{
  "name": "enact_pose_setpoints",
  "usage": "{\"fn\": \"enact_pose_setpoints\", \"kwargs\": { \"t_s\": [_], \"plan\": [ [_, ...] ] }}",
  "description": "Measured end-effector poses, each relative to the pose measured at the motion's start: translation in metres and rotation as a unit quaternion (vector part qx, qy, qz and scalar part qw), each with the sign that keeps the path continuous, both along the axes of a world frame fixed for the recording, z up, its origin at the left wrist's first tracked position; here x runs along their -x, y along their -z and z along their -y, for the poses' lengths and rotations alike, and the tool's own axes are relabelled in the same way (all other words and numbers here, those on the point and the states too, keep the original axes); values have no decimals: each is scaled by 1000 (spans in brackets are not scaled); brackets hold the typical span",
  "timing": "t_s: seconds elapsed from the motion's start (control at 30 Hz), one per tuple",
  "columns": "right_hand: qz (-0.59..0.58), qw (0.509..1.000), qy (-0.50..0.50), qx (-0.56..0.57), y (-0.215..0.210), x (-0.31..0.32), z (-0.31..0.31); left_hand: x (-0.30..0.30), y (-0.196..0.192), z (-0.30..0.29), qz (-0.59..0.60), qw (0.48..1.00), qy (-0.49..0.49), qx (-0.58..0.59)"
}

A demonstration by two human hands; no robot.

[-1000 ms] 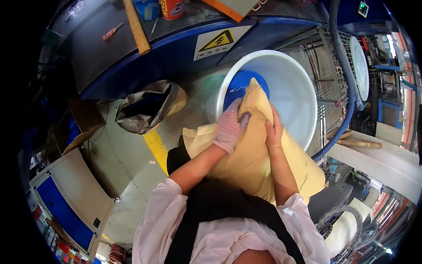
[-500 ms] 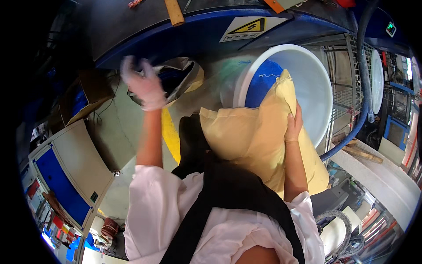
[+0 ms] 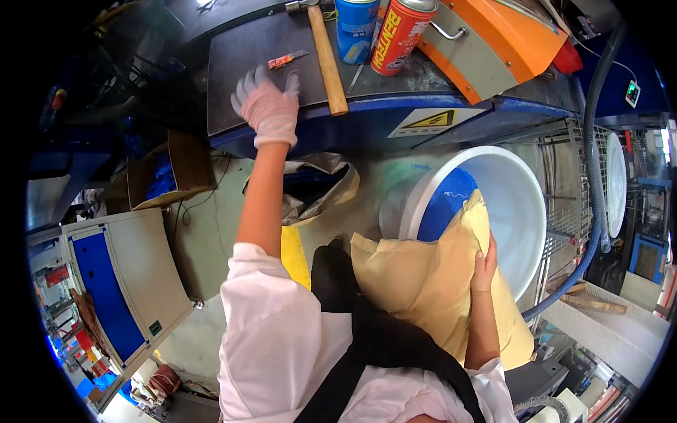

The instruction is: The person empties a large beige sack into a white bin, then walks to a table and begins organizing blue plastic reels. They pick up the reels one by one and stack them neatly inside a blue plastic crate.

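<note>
My left hand [image 3: 268, 104], in a pale glove, reaches over the dark bench top [image 3: 233, 84] with its fingers spread and nothing in them. Just beyond its fingertips lies a small utility knife [image 3: 285, 60] with a red patterned handle. To the right of that hand is a hammer [image 3: 326, 63] with a wooden handle. My right hand [image 3: 484, 264] grips the side of a large tan paper sack [image 3: 423, 278], which leans against my body and the near rim of a big white tub [image 3: 518, 183]. Blue material [image 3: 446, 204] lies inside the tub.
A blue spray can [image 3: 356, 32] and a red one [image 3: 400, 39] stand on the bench beside an orange machine cover [image 3: 486, 42]. Below sits an open grey sack [image 3: 321, 190]. A cardboard box [image 3: 187, 173] and a beige cabinet [image 3: 148, 254] are leftward; a hose [image 3: 591, 141] hangs right.
My left hand has moved forward from above the grey sack to over the bench, close to the utility knife. The view has shifted toward the bench. My right hand still grips the paper sack.
</note>
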State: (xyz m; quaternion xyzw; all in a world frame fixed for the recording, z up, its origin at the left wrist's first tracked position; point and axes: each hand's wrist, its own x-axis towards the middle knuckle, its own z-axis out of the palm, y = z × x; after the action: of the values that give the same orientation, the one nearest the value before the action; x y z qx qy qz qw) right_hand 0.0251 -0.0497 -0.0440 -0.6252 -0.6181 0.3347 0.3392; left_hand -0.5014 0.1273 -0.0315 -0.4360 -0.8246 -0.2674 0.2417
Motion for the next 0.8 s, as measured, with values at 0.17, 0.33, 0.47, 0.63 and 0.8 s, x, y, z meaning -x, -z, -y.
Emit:
{"fn": "enact_pose_setpoints", "kwargs": {
  "t_s": [0.17,0.33,0.47,0.63,0.8],
  "plan": [
    [-19,1000,-15,-6,4,-4,2,24,-27,-55,40,950,30,307],
    [19,999,-34,20,5,-6,-5,71,-5,-53,-71,942,124,303],
    [-12,999,-28,36,-18,2,-7,36,-55,-11,53,974,118,186],
    [115,984,-32,-131,-73,32,-5,-59,-40,103,430,853,295,-1],
    [-77,975,-202,42,-94,149,-2,-186,-33,214,814,497,299,45]
  ]
}}
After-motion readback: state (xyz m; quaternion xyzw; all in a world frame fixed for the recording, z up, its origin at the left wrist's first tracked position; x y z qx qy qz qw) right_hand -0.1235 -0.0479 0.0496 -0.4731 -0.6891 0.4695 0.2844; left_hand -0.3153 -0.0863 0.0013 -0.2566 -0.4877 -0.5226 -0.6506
